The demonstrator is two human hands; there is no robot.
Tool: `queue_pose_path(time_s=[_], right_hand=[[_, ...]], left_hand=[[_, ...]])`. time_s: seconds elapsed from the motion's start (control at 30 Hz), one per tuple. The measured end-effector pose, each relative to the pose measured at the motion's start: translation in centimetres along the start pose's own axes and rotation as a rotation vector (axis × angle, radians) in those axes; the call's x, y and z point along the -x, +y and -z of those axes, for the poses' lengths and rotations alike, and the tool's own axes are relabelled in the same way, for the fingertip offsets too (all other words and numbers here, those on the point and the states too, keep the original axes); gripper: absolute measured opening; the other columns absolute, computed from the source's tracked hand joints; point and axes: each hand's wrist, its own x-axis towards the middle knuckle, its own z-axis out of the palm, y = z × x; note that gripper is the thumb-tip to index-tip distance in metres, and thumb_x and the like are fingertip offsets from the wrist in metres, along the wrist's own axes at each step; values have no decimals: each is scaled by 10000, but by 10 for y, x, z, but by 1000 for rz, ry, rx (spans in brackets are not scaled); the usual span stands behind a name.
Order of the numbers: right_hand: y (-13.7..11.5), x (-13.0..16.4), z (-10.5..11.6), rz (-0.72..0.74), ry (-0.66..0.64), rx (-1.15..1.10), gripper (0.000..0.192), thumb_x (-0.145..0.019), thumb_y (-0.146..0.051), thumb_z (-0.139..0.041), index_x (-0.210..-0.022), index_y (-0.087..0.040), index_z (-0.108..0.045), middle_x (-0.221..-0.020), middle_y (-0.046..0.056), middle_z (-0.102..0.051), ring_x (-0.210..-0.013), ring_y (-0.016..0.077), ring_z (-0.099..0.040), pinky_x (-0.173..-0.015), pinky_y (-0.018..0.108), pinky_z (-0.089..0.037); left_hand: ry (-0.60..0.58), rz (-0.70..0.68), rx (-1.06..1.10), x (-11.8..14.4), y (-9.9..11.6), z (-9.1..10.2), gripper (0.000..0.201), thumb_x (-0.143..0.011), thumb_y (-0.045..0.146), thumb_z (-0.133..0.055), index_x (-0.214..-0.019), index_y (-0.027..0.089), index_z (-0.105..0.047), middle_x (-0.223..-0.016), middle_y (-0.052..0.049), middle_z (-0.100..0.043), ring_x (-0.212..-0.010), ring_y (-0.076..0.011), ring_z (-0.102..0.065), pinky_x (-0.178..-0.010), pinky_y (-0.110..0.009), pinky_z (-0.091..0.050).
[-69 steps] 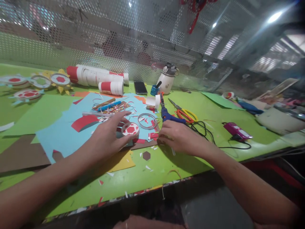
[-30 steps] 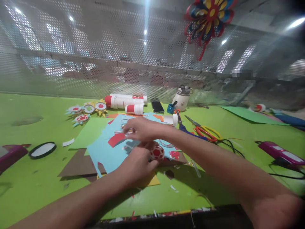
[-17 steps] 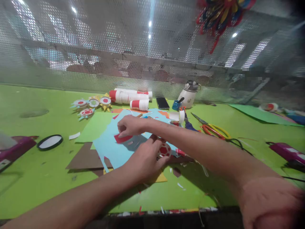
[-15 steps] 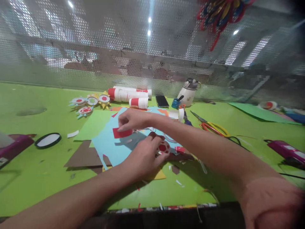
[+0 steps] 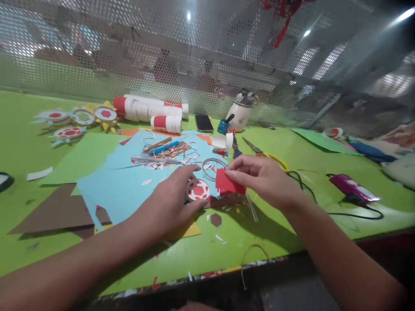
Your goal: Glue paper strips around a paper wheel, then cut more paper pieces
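Note:
My right hand (image 5: 259,179) pinches a piece of red paper (image 5: 230,181) between thumb and fingers, held above the front right of the blue paper (image 5: 123,190). Curved round a white disc with red patches (image 5: 198,190), my left hand (image 5: 175,194) has its thumb along the near side and its fingers at the far side. A pale ring (image 5: 214,168) lies just behind the red paper. Beyond my left hand sit a blue pen (image 5: 164,147), a brown pen (image 5: 158,144), a grey pen-shaped tool (image 5: 155,160) and thin paper scraps.
Scissors (image 5: 275,160) lie at the right, near a purple corded device (image 5: 353,188). Behind are paper cups (image 5: 167,124), a phone (image 5: 203,123), a blue jar (image 5: 223,126) and a white jug (image 5: 240,112). Finished-looking paper turtles (image 5: 68,134) rest far left. Brown card (image 5: 55,211) lies front left.
My right hand has carried the red paper from left of my left hand, across to its right. My left hand stays at the disc. The view has turned right.

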Motion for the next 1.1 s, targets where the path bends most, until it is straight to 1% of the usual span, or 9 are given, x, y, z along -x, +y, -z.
queue_pose_path(time_s=[0.1,0.2,0.3,0.43,0.6,0.73,0.9,1.1], right_hand=[[5,2,-9,-13,-8,37,111,-838,-269,-621,-821,-159,-632,-604,-26,-600,-508,88,-522,-458,200,-429],[5,3,-13,74,31,174,98,-843,-245,-613,-800,-164,-648,-603,-32,-599,-507,79,-500,-446,186,-391],[4,5,-17,161,88,303,98,-851,-200,-605,-789,-156,-668,-650,-19,-648,-529,80,-536,-478,189,-411],[6,8,-24,248,109,425,112,-863,-160,-592,-831,-143,-698,-759,13,-716,-597,101,-602,-543,210,-440],[13,8,-29,335,134,533,110,-867,-165,-600,-877,-130,-703,-754,22,-717,-606,112,-603,-564,234,-422],[14,7,-30,344,132,563,116,-874,-168,-585,-866,-125,-692,-747,25,-705,-609,118,-592,-586,247,-415],[13,6,-30,305,102,537,121,-882,-169,-578,-855,-135,-691,-729,12,-682,-617,114,-567,-593,243,-404],[11,5,-30,241,70,492,138,-890,-183,-563,-828,-149,-682,-710,3,-667,-582,104,-534,-557,233,-391]], left_hand=[[25,-39,-51,1,0,-2,549,-801,332,-641,-1276,219,-390,-1131,-79,-601,-986,-225,-612,-824,-363,-489],[30,-61,-91,3,-2,-3,574,-794,333,-653,-1283,222,-373,-1113,-76,-606,-976,-228,-615,-797,-351,-494],[31,-105,-116,3,-3,-5,565,-785,287,-658,-1267,208,-373,-1106,-79,-604,-959,-222,-618,-785,-337,-498],[37,-132,-114,4,-2,-5,555,-774,272,-669,-1241,194,-379,-1094,-81,-602,-927,-213,-627,-762,-321,-502],[32,-123,-140,2,-2,-5,527,-770,268,-674,-1210,214,-389,-1067,-69,-606,-911,-220,-626,-735,-328,-501],[38,-125,-141,2,-3,-6,580,-766,271,-684,-1247,228,-362,-1067,-58,-604,-920,-216,-619,-758,-336,-497],[18,-105,-126,4,-3,-6,528,-774,268,-668,-1219,253,-384,-1044,-41,-605,-878,-207,-620,-716,-327,-493],[8,-82,-123,4,-2,-5,512,-778,290,-662,-1213,267,-391,-1068,-50,-603,-914,-228,-620,-727,-345,-493]])
